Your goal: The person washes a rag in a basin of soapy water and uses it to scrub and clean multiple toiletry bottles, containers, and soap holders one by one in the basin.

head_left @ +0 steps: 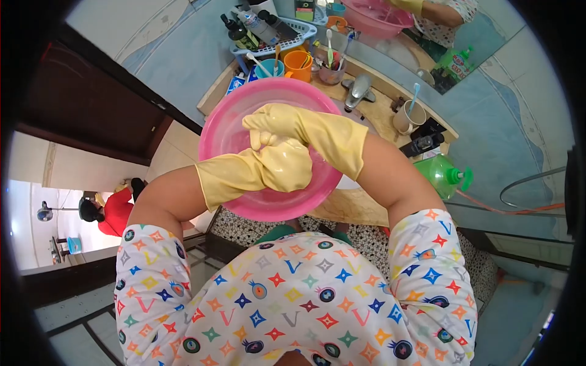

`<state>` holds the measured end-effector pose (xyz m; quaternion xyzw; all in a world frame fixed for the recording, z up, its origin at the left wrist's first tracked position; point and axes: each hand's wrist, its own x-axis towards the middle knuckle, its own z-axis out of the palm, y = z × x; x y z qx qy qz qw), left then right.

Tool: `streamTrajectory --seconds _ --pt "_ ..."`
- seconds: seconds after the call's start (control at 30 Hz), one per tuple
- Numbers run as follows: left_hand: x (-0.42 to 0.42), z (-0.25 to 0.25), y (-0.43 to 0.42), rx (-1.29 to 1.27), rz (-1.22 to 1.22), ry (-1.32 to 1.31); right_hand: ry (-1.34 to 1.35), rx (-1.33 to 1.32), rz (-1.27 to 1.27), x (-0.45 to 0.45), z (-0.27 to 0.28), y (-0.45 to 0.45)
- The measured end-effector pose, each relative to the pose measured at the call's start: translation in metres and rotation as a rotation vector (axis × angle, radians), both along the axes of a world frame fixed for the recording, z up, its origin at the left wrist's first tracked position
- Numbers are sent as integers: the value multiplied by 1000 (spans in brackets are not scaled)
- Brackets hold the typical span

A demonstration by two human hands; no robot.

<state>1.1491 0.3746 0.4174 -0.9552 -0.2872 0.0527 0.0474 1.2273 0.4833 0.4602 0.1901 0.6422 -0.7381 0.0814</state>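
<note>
Both my hands wear wet yellow rubber gloves and are pressed together over a pink plastic basin point(220, 113). My left hand point(285, 163) is curled into a rounded fist, lower and nearer to me. Just above it, my right hand point(268, 125) comes in from the right with its fingers bent down against the left glove. Both hands are closed. Whatever they may hold between them is hidden by the gloves. The basin sits at the counter's front, over the sink.
Behind the basin stand an orange cup point(298, 66), toothbrush cups, a blue rack point(293, 41) of bottles and a faucet point(359, 90). To the right are a beige mug point(408, 119) and a green pump bottle point(441, 174). A person in red point(117, 210) is beyond the doorway.
</note>
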Motion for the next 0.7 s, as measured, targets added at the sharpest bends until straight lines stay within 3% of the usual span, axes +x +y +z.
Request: streamTrajectory --seconds 0.1,0.23,0.3,0.47,0.57,0.6,0.7 --pt "-8 -34 9 103 -37 91 66 165 4 -11 -28 2" --pt "-19 -59 13 244 -94 209 -33 120 -89 -6 -35 -1" --pt "-27 -56 17 230 -116 222 63 127 -142 -2 -37 -4" --pt "-43 15 29 -28 -258 197 598 87 -388 19 -38 -21" --pt "-14 77 17 41 -246 -18 699 -3 -479 17 -33 6" --pt "7 95 9 50 -152 -175 752 -228 -503 40 -11 -7" --pt "61 138 -1 138 -201 -341 744 -703 -534 118 13 -42"
